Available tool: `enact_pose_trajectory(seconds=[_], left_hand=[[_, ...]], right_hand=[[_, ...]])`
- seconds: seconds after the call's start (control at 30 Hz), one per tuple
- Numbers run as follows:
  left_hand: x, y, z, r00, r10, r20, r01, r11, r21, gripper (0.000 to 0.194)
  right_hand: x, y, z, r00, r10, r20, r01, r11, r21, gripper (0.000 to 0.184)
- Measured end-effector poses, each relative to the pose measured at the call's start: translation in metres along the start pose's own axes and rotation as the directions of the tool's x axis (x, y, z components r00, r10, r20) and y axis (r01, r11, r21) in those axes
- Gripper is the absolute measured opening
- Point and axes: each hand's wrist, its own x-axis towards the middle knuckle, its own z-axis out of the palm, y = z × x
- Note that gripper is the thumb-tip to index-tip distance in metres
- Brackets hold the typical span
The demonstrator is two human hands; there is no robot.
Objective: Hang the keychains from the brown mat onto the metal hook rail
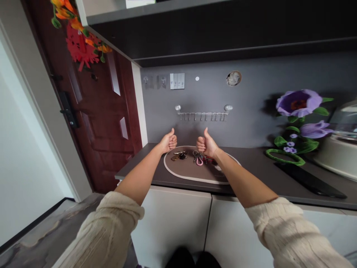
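Note:
Both my arms reach forward over an oval brown mat [192, 172] with a pale rim. My left hand [169, 141] is a fist with the thumb pointing up and nothing in it. To its right, my right hand [206, 143] makes the same thumbs-up fist, also with nothing in it. A bunch of keys [180, 155] lies on the mat near my left hand. Below my right hand is a second bunch of keys with a pink loop [199, 161], partly hidden by that hand and arm. On the wall behind hangs a metal hook rail [203, 114].
A purple flower decoration [297, 104], a black flat object [309, 178] and a white-based domed appliance [337, 152] stand or lie on the counter's right. A dark shelf [209, 37] juts out overhead. The dark red door [103, 123] is at left; white cabinets [178, 219] sit below.

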Motion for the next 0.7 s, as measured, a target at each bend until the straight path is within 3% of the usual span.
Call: enact_pose_trajectory(seconds=[0.07,0.17,0.23,0.3,0.4,0.47,0.6,0.7], left_hand=[[0.007,0.001,-0.002,0.978,0.131,-0.161,-0.115,0.988,0.101,0.038],[0.022,-0.004,-0.009,0.881,0.303,-0.364,-0.167,0.917,0.361,0.016],[0.031,-0.011,-0.015,0.826,0.387,-0.411,-0.137,0.844,0.519,0.005],[0.039,-0.021,-0.021,0.804,0.442,-0.397,-0.112,0.769,0.629,0.007],[0.046,-0.038,-0.027,0.809,0.484,-0.333,-0.089,0.661,0.745,0.01],[0.047,-0.048,-0.028,0.831,0.487,-0.271,-0.088,0.595,0.799,0.011],[0.045,-0.059,-0.026,0.891,0.44,-0.116,-0.131,0.492,0.861,0.012],[0.044,-0.062,-0.025,0.915,0.401,-0.041,-0.154,0.442,0.884,0.013]], right_hand=[[0.01,0.001,0.006,0.995,-0.044,-0.085,0.038,0.997,-0.063,0.051],[0.027,0.008,0.014,0.964,-0.108,-0.242,0.051,0.972,-0.231,0.025],[0.038,0.015,0.017,0.928,-0.147,-0.342,0.016,0.933,-0.359,0.01],[0.049,0.024,0.018,0.892,-0.192,-0.409,-0.046,0.862,-0.505,0.003],[0.058,0.034,0.014,0.865,-0.281,-0.415,-0.16,0.63,-0.76,0.006],[0.059,0.037,0.009,0.872,-0.312,-0.377,-0.218,0.442,-0.87,0.009],[0.053,0.036,0.003,0.92,-0.218,-0.326,-0.296,0.157,-0.942,0.021],[0.049,0.034,0.002,0.937,-0.116,-0.328,-0.326,0.043,-0.945,0.029]])
